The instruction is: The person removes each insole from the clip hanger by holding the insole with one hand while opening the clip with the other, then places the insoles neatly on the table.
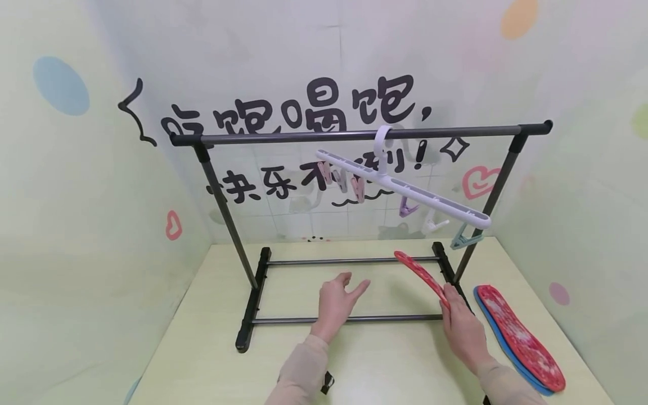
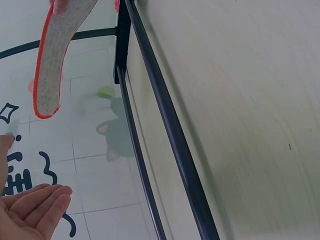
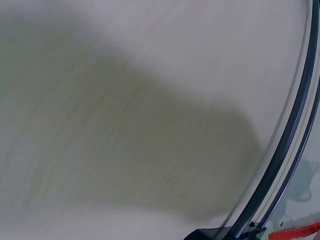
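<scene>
My right hand point(image 1: 463, 332) pinches a thin red patterned insole point(image 1: 420, 274) near one end, its other end pointing up and to the left. The left wrist view shows this insole's pale grey underside point(image 2: 52, 65) with a red edge. In the right wrist view only a strip of the red insole point(image 3: 295, 232) shows at the bottom corner. My left hand point(image 1: 335, 301) holds nothing; it hovers over the rack's lower bars with thumb and fingers spread apart. Above both hands, a lilac hanger point(image 1: 430, 199) hangs by its hook from the rack's top bar point(image 1: 304, 136).
On the table point(image 1: 202, 337) at right lie another red insole point(image 1: 521, 337) and a blue one point(image 1: 506, 346) beneath it. Several coloured clips, including a green clip point(image 1: 467, 237) and a pink clip point(image 1: 358, 189), dangle from the hanger. The rack's black foot point(image 1: 253, 304) stands at left.
</scene>
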`<state>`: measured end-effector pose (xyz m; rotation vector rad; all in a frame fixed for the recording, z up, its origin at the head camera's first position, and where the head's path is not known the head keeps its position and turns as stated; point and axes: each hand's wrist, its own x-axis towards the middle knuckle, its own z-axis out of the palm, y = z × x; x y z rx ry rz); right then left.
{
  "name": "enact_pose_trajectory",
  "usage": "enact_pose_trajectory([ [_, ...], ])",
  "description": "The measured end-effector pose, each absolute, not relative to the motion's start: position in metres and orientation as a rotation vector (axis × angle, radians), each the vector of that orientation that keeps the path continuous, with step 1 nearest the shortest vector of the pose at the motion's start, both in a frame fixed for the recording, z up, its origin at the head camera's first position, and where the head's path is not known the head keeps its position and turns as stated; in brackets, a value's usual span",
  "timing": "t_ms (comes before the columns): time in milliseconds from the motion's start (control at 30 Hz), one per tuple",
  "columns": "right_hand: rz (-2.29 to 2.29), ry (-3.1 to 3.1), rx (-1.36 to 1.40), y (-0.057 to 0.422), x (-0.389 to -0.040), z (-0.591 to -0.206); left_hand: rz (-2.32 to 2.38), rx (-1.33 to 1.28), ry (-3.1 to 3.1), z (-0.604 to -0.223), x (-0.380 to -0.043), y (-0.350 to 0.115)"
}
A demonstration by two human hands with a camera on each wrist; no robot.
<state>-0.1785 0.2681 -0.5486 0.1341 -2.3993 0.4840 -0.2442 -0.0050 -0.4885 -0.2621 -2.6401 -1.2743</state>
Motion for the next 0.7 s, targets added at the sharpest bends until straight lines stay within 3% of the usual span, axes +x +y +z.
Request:
enact_pose_trajectory([
  [700,0.404,-2.425,0.01,0.335,-0.131,-0.555,-1.288,-0.454,-2.776,-0.497,-0.233,0.016],
])
